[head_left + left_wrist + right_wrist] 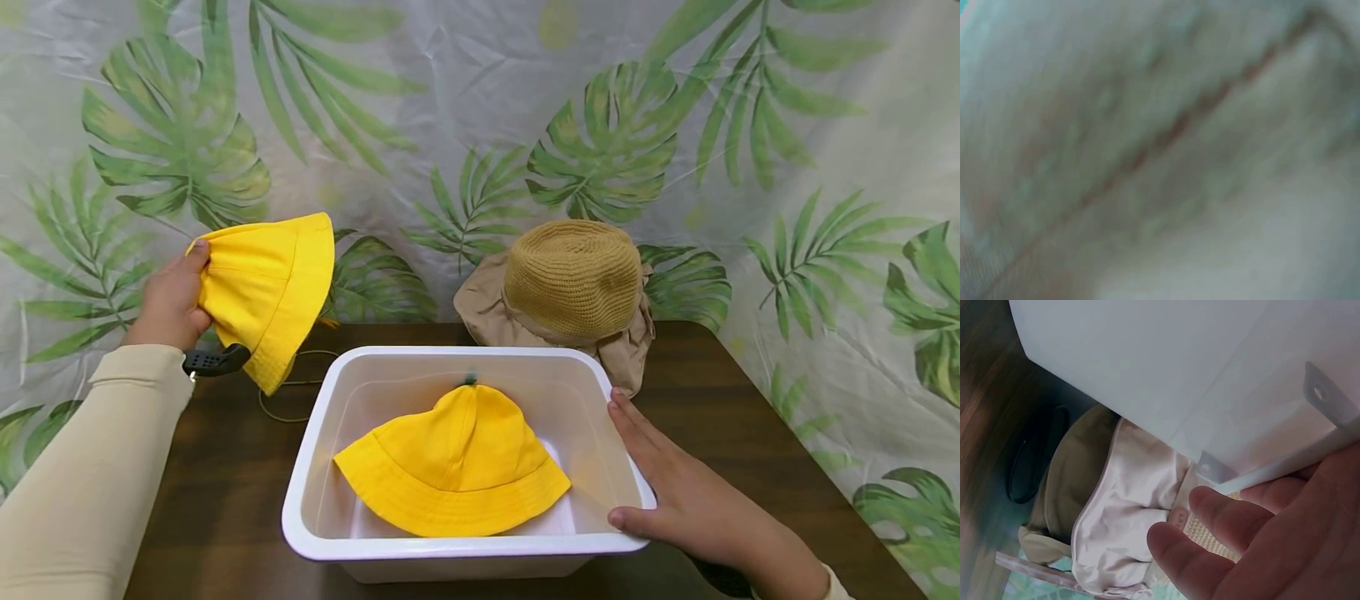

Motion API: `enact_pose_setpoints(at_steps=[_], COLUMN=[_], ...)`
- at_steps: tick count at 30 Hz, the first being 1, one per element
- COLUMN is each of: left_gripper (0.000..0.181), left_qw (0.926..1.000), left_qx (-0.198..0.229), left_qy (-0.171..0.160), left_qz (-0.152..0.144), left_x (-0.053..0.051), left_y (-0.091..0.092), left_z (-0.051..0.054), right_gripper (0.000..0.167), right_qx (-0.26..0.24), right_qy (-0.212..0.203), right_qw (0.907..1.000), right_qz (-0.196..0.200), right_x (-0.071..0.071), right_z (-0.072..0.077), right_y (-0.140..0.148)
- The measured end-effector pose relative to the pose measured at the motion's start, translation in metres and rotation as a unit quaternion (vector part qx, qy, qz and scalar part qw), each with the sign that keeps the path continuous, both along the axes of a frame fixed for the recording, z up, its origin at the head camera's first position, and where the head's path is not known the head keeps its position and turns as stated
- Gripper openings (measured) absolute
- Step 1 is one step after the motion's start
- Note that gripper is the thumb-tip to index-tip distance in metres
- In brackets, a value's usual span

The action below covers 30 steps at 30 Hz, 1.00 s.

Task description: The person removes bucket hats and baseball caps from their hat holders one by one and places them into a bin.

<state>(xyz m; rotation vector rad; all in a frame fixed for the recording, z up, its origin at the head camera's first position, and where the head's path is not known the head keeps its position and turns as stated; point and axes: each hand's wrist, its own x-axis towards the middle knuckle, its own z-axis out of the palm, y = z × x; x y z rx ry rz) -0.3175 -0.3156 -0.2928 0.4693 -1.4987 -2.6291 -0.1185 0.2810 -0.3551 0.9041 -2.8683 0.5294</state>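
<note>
A yellow hat (262, 279) hangs tilted in the left hand (171, 300), which pinches its crown, left of the white bin. Another yellow hat (457, 467) lies inside the white bin (390, 546). On the bin's right rim rests the right hand (690, 492), fingers fairly straight and thumb at the front corner. In the right wrist view, that hand (1279, 537) is beside the outer wall of the bin (1135, 369). The left wrist view is blurred, filled by pale fabric (1160, 137).
Behind the bin at right, a tan woven hat (573, 279) sits on a beige cloth hat (480, 300). A thin cord loop (281, 417) lies on the dark wooden table (217, 475) left of the bin. A leaf-patterned curtain (465, 100) hangs behind the table.
</note>
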Motion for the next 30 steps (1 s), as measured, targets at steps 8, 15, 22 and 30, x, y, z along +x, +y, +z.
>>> enact_pose_setpoints(at_steps=[8, 15, 22, 30], left_gripper=[0.073, 0.063, 0.057, 0.033], left_qw=[0.9989, 0.9964, 0.9909, 0.9823], left_qx=[0.006, 0.032, 0.095, 0.153], left_qy=[0.009, 0.027, 0.039, 0.065], left_qz=[0.046, 0.073, 0.087, 0.085], left_x=[-0.002, -0.003, -0.002, 0.0], left_y=[0.012, 0.021, 0.02, 0.017], left_z=[-0.005, -0.019, -0.03, -0.038], right_gripper=[0.104, 0.103, 0.103, 0.102], right_qx=[-0.007, -0.007, -0.004, -0.011], right_qy=[0.005, 0.003, 0.0, -0.001], right_qw=[1.0, 0.9999, 0.9999, 0.9999], right_qz=[-0.002, -0.011, -0.014, -0.008], right_x=[0.003, 0.006, 0.006, 0.004], right_z=[0.0, 0.0, -0.001, 0.0], right_y=[0.002, 0.002, 0.001, 0.001])
